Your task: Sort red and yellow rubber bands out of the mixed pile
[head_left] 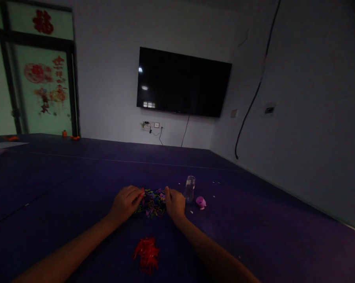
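Observation:
A loose pile of multicoloured small bands lies on the dark blue table between my hands. My left hand is at the pile's left edge, its thumb and fingertips pinched on a small red piece. At the right edge of the pile, my right hand has its fingers curled closed; what they hold, if anything, is too small to name. Nearer to me lies a separate heap of red pieces. A clear bottle stands just beyond my right hand, with a pink cap-like object beside it.
Small white scraps are scattered to the right of the bottle. Orange objects and a pale sheet lie far left. A black television hangs on the wall, and a dark cable hangs down at the right.

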Demonstrator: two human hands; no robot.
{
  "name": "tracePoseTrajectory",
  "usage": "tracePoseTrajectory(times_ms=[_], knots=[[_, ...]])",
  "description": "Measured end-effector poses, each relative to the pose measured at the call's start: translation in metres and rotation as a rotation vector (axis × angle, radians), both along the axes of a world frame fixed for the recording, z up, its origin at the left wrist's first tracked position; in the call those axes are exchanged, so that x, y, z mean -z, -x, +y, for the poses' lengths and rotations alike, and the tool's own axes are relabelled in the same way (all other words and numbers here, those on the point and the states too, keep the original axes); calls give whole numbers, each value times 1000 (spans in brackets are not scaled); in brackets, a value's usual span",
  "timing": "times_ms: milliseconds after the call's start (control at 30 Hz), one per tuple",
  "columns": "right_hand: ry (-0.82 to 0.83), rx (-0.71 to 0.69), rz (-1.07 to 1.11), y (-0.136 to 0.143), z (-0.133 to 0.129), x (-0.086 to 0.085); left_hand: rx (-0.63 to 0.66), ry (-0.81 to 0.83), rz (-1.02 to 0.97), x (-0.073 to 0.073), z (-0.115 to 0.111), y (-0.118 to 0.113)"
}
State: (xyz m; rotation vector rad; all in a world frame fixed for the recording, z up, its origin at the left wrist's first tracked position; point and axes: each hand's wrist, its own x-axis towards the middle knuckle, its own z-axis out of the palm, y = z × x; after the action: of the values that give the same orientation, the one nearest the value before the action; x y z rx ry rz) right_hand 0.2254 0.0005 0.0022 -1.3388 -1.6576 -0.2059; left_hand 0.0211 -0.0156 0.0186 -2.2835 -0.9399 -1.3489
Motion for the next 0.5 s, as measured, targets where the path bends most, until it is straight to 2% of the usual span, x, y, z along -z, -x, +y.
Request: tracePoseTrajectory(times_ms=[167,233,333,400,500], knots=[[75,-126,192,-13,-35,5,173,263,0,9,-47,-19],[105,-181,192,-14,-51,9,208,335,-11,15,-66,-21],[101,-310,9,-11,-72,10,258,366,-32,20,-86,-20],[60,-471,-152,-7,-81,7,281,364,-41,20,-91,-18],[5,-639,-335,-2,-90,4,325,365,-39,17,-93,-16]])
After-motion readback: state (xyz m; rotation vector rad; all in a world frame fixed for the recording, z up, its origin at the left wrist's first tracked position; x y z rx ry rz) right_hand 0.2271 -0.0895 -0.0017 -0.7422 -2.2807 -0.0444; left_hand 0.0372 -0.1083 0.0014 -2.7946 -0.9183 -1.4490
